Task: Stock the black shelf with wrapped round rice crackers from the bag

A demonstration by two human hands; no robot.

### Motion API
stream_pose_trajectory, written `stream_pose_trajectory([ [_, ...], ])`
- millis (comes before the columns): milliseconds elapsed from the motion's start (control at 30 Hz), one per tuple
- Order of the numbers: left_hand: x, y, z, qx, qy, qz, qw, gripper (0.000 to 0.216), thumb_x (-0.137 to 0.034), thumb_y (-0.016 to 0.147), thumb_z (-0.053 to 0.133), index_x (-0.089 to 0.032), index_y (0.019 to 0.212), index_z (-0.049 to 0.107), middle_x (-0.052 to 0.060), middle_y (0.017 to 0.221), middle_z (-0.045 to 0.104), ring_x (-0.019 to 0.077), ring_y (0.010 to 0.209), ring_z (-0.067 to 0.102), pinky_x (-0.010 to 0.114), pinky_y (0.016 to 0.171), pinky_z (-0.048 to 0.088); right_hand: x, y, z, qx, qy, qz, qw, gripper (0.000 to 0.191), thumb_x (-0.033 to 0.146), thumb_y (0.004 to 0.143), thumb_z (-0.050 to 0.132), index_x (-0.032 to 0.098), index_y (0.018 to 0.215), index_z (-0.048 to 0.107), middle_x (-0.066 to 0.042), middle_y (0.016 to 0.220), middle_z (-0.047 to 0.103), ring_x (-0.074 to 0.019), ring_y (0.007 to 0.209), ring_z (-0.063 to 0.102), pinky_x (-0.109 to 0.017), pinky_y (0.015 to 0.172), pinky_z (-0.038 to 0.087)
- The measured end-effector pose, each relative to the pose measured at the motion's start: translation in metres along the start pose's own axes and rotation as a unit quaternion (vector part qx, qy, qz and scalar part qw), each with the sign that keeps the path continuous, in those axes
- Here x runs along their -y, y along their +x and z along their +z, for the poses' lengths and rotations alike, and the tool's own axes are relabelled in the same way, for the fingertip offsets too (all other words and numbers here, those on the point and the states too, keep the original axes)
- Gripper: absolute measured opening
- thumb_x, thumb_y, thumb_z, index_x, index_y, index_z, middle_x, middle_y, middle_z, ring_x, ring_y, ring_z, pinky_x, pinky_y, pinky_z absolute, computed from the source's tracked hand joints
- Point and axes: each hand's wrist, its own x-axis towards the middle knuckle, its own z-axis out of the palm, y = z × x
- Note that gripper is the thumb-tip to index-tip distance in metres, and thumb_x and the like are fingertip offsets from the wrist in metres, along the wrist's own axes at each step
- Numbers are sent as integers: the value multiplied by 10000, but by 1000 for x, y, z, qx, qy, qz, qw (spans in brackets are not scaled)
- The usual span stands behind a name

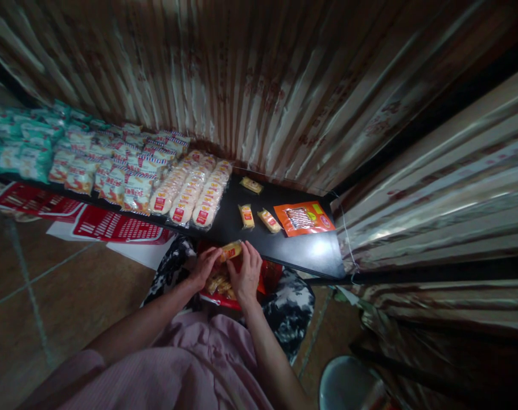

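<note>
My left hand (pixel 205 267) grips the left end of a small yellow wrapped snack packet (pixel 230 251) with a red label. Close against its right end, my right hand (pixel 247 272) has its fingers curled around the wrapper. Both hands are over a red basket (pixel 222 300) on my lap. Several similar packets (pixel 217 283) lie inside it, partly covered by my right hand. On the black shelf (pixel 242 242) ahead lie three loose packets, one (pixel 246 216) nearest the round crackers. An orange bag (pixel 304 218) with a clear window is to their right.
Wrapped round crackers (pixel 203 191) stand in rows on the shelf, left of the loose packets. Farther left are white snack bags (pixel 135 185) and green bags (pixel 24 148). Red baskets (pixel 114 224) show below the shelf. Patterned sheeting (pixel 259 85) hangs behind; a bucket (pixel 346 384) stands lower right.
</note>
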Motion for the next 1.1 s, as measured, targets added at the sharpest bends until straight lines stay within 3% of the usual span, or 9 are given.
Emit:
stream_pose_trajectory([
  [133, -3, 4, -4, -2, 35, 45, 998, 325, -501, 695, 552, -176, 680, 575, -26, 616, 550, 121, 599, 491, 218, 559, 378, -1, 4, -6, 76, -50, -135, 987, 448, 235, 835, 511, 199, 1278, 457, -95, 1308, 491, -271, 1288, 291, -474, 1006, 323],
  [267, -8, 10, -6, 16, 63, 59, 996, 341, -503, 686, 564, -166, 706, 605, 4, 685, 587, 150, 679, 520, 233, 613, 401, 1, 6, -9, 97, -52, -150, 983, 439, 193, 816, 533, 206, 1253, 496, -98, 1220, 556, -282, 1230, 365, -485, 976, 351],
  [533, -17, 21, -12, 33, 51, 60, 996, 398, -552, 678, 578, -157, 643, 547, -29, 578, 503, 108, 549, 454, 211, 508, 354, 10, 10, -18, 167, 39, -87, 981, 368, 298, 814, 564, 203, 1170, 566, -94, 1079, 610, -215, 989, 561, -357, 865, 478],
  [833, -33, 23, -10, 51, 82, 30, 995, 441, -598, 650, 599, -159, 634, 554, -48, 477, 451, 78, 392, 395, 194, 353, 256, 19, 12, -15, 199, 173, 71, 962, 294, 373, 839, 488, 224, 1041, 641, -33, 975, 693, -183, 857, 643, -272, 748, 492],
  [967, -35, 21, -6, 30, 70, 17, 997, 466, -620, 640, 583, -155, 666, 567, -38, 514, 491, 88, 419, 434, 194, 361, 295, 21, 13, -14, 201, 172, 132, 955, 295, 417, 812, 509, 232, 992, 653, -7, 872, 708, -170, 760, 641, -245, 669, 476],
  [1100, -35, 19, -6, 19, 20, 24, 999, 432, -599, 662, 563, -169, 687, 535, -41, 561, 501, 99, 479, 485, 192, 401, 352, 18, 12, -12, 187, 138, 142, 962, 331, 460, 814, 492, 221, 971, 658, -10, 802, 698, -157, 696, 620, -228, 621, 450],
])
